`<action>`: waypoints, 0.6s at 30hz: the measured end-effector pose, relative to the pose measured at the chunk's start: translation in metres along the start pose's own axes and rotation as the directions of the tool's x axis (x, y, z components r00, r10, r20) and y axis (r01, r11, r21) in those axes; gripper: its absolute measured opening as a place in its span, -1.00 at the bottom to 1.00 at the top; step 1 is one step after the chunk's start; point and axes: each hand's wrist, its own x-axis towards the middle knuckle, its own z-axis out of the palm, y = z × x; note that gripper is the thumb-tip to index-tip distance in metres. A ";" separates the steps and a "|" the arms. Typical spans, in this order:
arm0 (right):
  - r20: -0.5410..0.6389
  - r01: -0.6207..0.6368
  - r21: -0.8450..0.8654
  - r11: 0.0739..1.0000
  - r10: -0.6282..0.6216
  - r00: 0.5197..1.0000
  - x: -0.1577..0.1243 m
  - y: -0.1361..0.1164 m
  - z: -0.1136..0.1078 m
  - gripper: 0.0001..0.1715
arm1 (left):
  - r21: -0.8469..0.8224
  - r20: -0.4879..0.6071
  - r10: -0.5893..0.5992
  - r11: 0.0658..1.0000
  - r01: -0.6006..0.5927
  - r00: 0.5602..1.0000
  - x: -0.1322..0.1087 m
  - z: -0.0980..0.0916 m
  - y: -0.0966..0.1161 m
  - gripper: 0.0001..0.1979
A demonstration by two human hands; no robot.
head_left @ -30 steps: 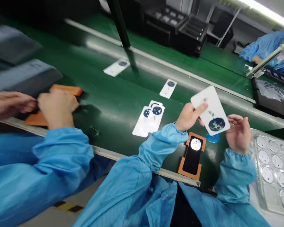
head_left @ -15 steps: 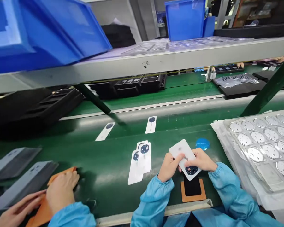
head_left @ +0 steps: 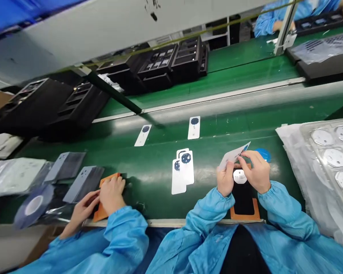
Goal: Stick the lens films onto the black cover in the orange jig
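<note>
Both my hands hold one white phone back cover (head_left: 231,156) with a dark camera ring, tilted edge-on above an orange-framed black jig (head_left: 244,199). My left hand (head_left: 224,182) grips its lower left edge. My right hand (head_left: 255,170) pinches its right end. A round white part (head_left: 239,176) sits at the top of the jig, just below the cover. A blue disc (head_left: 264,154) lies on the green belt behind my right hand.
Two overlapping white covers (head_left: 183,171) lie left of my hands, two more (head_left: 194,127) farther back. A clear tray of round parts (head_left: 334,152) stands at right. A co-worker's hands (head_left: 103,199) press an orange jig at left. Black trays (head_left: 171,61) line the back.
The camera view swung up to the shelf, then back down. The cover went from face-up to tilted edge-on, and the round part on the jig shows again.
</note>
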 end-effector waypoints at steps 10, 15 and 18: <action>-0.007 0.003 0.039 0.999 -0.003 1.000 0.004 -0.002 0.003 -0.91 | -0.017 -0.089 0.062 0.998 -0.063 0.994 -0.004 -0.003 -0.006 -0.39; 0.008 -0.042 0.052 0.998 0.042 0.999 0.003 -0.004 0.002 -0.86 | 0.045 -0.035 0.057 0.997 -0.056 0.998 -0.009 -0.006 -0.012 -0.39; 0.009 -0.048 0.041 0.998 0.047 0.999 0.005 -0.006 0.002 -0.83 | 0.109 -0.039 0.067 0.992 -0.063 0.997 -0.013 -0.008 -0.014 -0.40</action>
